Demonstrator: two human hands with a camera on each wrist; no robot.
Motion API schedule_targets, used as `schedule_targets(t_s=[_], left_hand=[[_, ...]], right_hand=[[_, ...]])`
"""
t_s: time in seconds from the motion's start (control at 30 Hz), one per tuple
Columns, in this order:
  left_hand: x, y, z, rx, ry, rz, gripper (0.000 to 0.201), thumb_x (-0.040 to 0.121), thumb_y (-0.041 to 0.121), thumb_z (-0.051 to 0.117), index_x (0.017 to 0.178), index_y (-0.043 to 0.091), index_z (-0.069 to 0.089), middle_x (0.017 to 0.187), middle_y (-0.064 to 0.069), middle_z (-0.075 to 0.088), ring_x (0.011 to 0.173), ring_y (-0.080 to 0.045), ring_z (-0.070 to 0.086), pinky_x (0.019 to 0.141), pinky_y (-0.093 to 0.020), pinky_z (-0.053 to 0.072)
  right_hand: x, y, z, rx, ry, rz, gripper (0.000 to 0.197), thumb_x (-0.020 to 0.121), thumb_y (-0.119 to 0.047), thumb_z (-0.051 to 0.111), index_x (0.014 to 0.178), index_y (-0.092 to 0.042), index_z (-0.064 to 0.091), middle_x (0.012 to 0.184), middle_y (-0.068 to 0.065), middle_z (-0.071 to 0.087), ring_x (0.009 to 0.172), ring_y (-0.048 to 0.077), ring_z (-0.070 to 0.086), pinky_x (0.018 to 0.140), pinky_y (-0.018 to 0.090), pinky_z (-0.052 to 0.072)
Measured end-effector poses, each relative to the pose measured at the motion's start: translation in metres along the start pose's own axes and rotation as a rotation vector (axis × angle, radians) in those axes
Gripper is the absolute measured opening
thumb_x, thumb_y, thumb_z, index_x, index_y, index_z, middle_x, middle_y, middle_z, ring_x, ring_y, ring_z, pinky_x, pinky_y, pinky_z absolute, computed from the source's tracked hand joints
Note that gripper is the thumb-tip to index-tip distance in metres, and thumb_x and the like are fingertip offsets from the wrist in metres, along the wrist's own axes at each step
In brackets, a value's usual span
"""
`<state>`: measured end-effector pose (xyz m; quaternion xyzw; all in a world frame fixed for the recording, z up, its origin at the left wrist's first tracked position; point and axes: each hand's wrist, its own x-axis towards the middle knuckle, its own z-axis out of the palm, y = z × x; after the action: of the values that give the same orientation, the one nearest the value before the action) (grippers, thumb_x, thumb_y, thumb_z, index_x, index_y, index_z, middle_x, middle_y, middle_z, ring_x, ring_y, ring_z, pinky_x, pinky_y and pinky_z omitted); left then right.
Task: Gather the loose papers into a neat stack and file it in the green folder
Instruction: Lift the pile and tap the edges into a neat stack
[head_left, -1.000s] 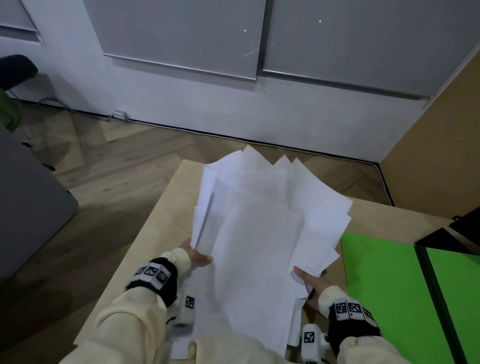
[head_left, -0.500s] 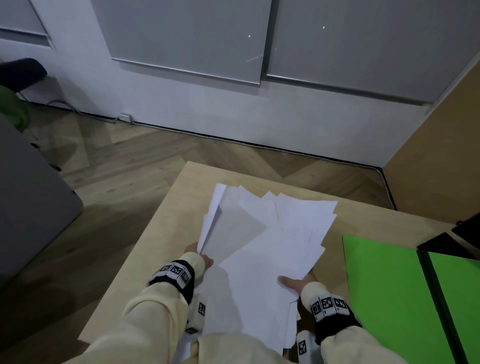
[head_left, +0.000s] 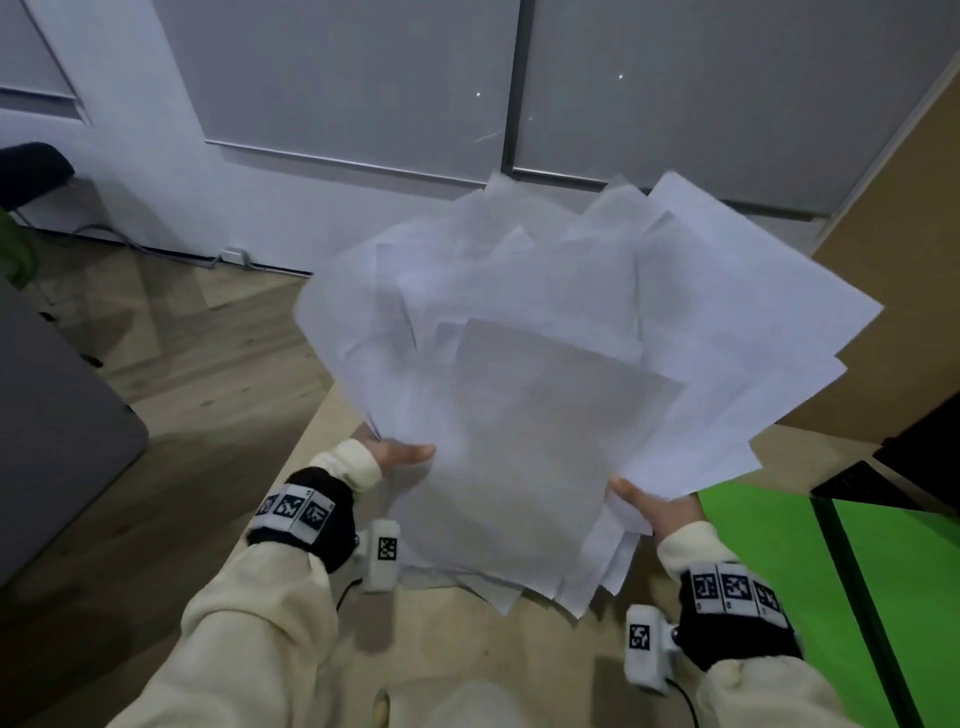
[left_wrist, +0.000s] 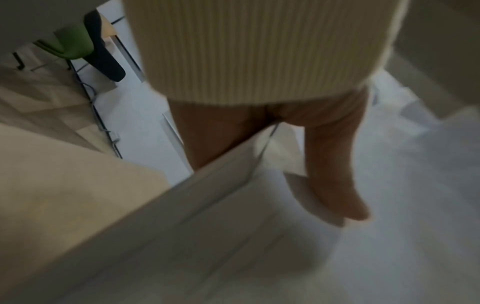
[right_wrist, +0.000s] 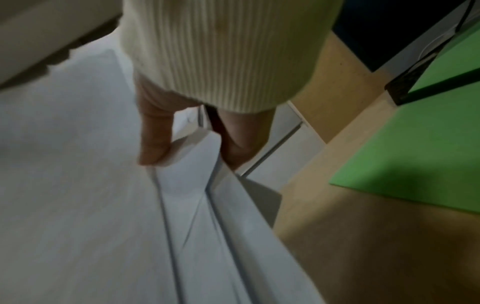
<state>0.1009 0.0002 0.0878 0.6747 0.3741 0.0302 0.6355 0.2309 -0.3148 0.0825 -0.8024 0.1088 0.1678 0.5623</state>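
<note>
A: Nearest, bottom of the head view: 2 cream sleeves (head_left: 249, 613), tagged wristbands. Anything grasped?

B: Both gripping. Left hand (head_left: 400, 456) at lower centre-left, thumb over the top sheet, remaining fingers tucked beneath and hidden. Right hand (head_left: 655, 508) at lower centre-right, thumb on top, fingers underneath. Same pinch confirmed up close: left thumb (left_wrist: 335, 174) pressed flat on paper, right thumb (right_wrist: 155, 142) clamping a fold of several edges.

A: And the papers (head_left: 561, 374)?

B: Centre of the frame, lifted off the table (head_left: 483, 649), fanned out wide toward the upper right, corners poking every way. Lower edges ragged too, at bottom centre, just above the wood. Count impossible to tell.

A: Folder?

B: Green folder (head_left: 769, 571) lying open at lower right, flat on the table, dark spine (head_left: 857, 597) running down the middle, just beside the right hand. Nothing inside yet.

A: Farther off?

B: Wood floor (head_left: 218, 364) at left, white wall (head_left: 260, 197) and grey panels along the top, a green chair (left_wrist: 64, 45) at the far upper left.

A: Best way through this step, then?

B: Probably: loosen both grips slightly, stand the bundle upright, tap the bottom edge on the table, turn and tap a long side. Worth avoiding a hard squeeze, likely to lock skewed sheets in place or crease them. Only after squaring, over to the right.
</note>
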Motion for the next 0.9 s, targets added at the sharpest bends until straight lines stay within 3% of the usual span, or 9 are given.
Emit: schedule_targets(t_s=[0.1,0.27,0.37,0.43,0.5,0.6,0.7,0.8,0.9], left_hand=[[0.006,-0.004,-0.005,0.011,-0.060,0.008,0.111,0.027,0.045,0.092,0.123,0.005,0.057,0.122,-0.011,0.065,0.117,-0.027,0.059,0.107,-0.043,0.042],[-0.019,0.018,0.021,-0.007,-0.018,0.057,0.069,0.062,0.002,0.083,0.125,-0.001,0.053,0.127,-0.020,0.059,0.121,-0.029,0.055,0.101,-0.036,0.043],[-0.029,0.036,0.026,-0.104,0.012,0.112,0.062,0.067,0.002,0.079,0.123,0.000,0.053,0.120,-0.017,0.062,0.111,-0.022,0.058,0.092,-0.031,0.044],[-0.029,0.048,0.019,-0.051,0.060,0.091,0.054,0.071,0.015,0.079,0.118,0.004,0.056,0.110,-0.012,0.064,0.100,-0.020,0.060,0.084,-0.026,0.043],[-0.026,0.053,0.010,0.101,0.043,0.040,0.073,0.057,0.046,0.083,0.114,0.008,0.058,0.105,-0.009,0.065,0.091,-0.022,0.062,0.084,-0.027,0.046],[-0.018,0.047,0.006,0.270,-0.059,0.029,0.117,0.034,0.072,0.077,0.130,0.012,0.051,0.126,-0.003,0.059,0.122,-0.021,0.052,0.110,-0.034,0.036],[0.016,0.019,0.009,0.368,-0.078,0.063,0.146,0.017,0.087,0.065,0.142,0.017,0.036,0.145,0.000,0.043,0.137,-0.017,0.035,0.118,-0.038,0.025],[0.027,0.002,0.006,0.304,0.017,0.083,0.140,0.017,0.083,0.071,0.139,0.024,0.039,0.141,0.002,0.049,0.132,-0.016,0.043,0.114,-0.038,0.033],[-0.011,0.031,0.007,0.262,0.083,0.080,0.111,0.045,0.059,0.083,0.140,0.023,0.037,0.136,0.007,0.047,0.132,-0.016,0.042,0.112,-0.029,0.031]], right_hand=[[-0.006,-0.004,-0.002,0.018,-0.035,0.023,0.058,0.065,-0.013,0.082,0.114,0.008,0.061,0.118,0.022,0.064,0.105,0.028,0.061,0.101,0.037,0.044],[-0.018,-0.009,0.019,0.053,0.167,-0.021,0.072,0.063,-0.012,0.084,0.123,0.009,0.051,0.128,0.023,0.057,0.120,0.030,0.055,0.102,0.030,0.038],[-0.021,-0.027,0.020,0.120,0.208,-0.035,0.077,0.061,-0.024,0.085,0.123,0.006,0.053,0.124,0.019,0.060,0.117,0.028,0.057,0.106,0.032,0.039],[-0.019,-0.040,0.012,0.146,0.200,-0.076,0.077,0.058,-0.028,0.086,0.121,0.003,0.056,0.117,0.014,0.063,0.111,0.024,0.059,0.107,0.033,0.040],[-0.019,-0.051,0.002,0.172,0.181,-0.155,0.074,0.063,-0.021,0.084,0.126,0.002,0.052,0.127,0.015,0.059,0.120,0.023,0.055,0.106,0.023,0.033],[-0.022,-0.052,-0.003,0.144,0.147,-0.178,0.067,0.067,-0.015,0.081,0.124,0.005,0.053,0.131,0.018,0.056,0.123,0.026,0.052,0.101,0.021,0.031],[-0.025,-0.048,0.001,0.140,0.100,-0.179,0.057,0.070,-0.008,0.079,0.121,0.005,0.057,0.129,0.020,0.057,0.122,0.028,0.053,0.106,0.028,0.033],[-0.023,-0.050,-0.003,0.184,0.072,-0.212,0.055,0.067,-0.004,0.080,0.117,0.006,0.059,0.124,0.022,0.060,0.110,0.024,0.058,0.095,0.024,0.036],[-0.022,-0.057,-0.013,0.204,0.044,-0.261,0.032,0.067,0.002,0.078,0.096,-0.005,0.066,0.111,0.016,0.063,0.098,0.018,0.057,0.091,0.026,0.039]])
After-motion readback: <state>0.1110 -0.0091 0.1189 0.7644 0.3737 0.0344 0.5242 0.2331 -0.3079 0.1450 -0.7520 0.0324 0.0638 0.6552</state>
